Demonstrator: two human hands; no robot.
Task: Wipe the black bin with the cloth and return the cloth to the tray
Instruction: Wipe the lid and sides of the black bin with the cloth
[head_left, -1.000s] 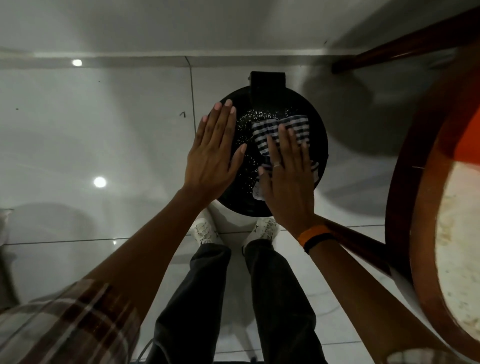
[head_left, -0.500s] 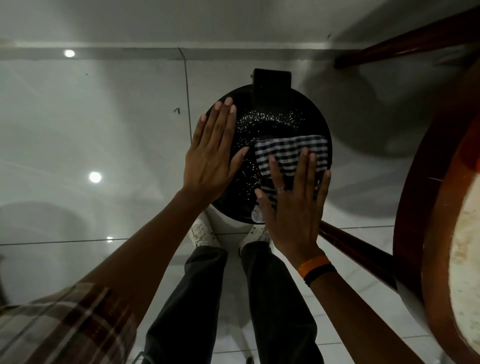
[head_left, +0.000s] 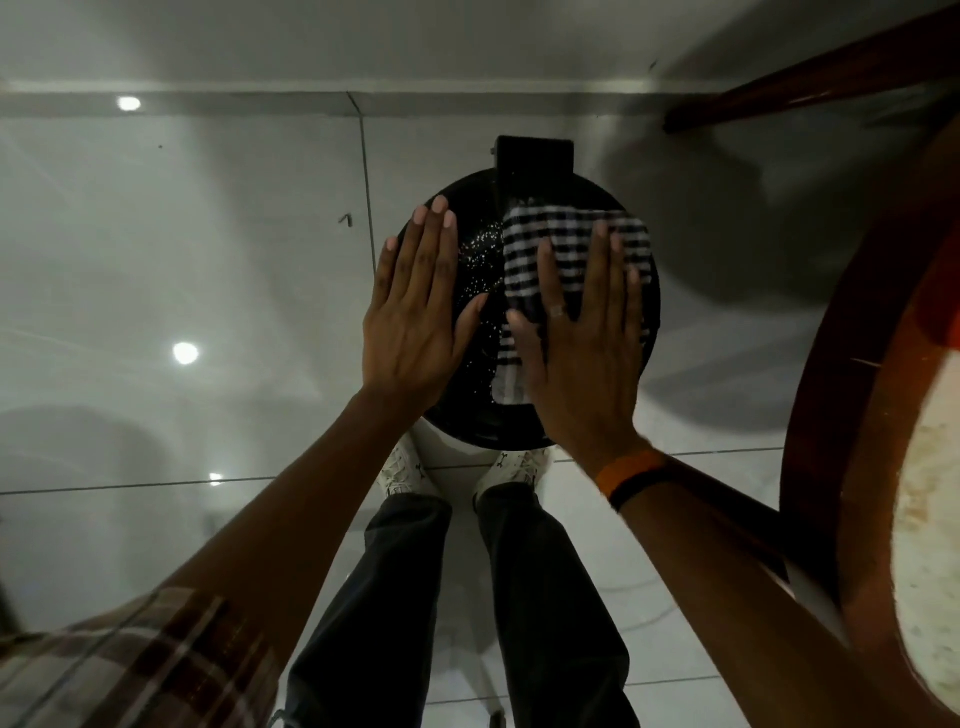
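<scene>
Now, near to far: right hand laid flat, fingers spread wide, pressing checked cloth onto right half of black bin lid at frame centre; nothing gripped, only pinned. Cloth carried from lid's middle half a second ago up to far right rim, beside hinge tab. Left hand kept flat on left edge, steadying. White specks left between hands; wiping judged unfinished. Tray not identified.

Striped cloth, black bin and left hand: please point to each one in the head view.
striped cloth (head_left: 571, 244), head view, upper part beyond the fingers.
black bin (head_left: 480, 415), head view, near lid edge.
left hand (head_left: 410, 332), head view, back of hand.
</scene>
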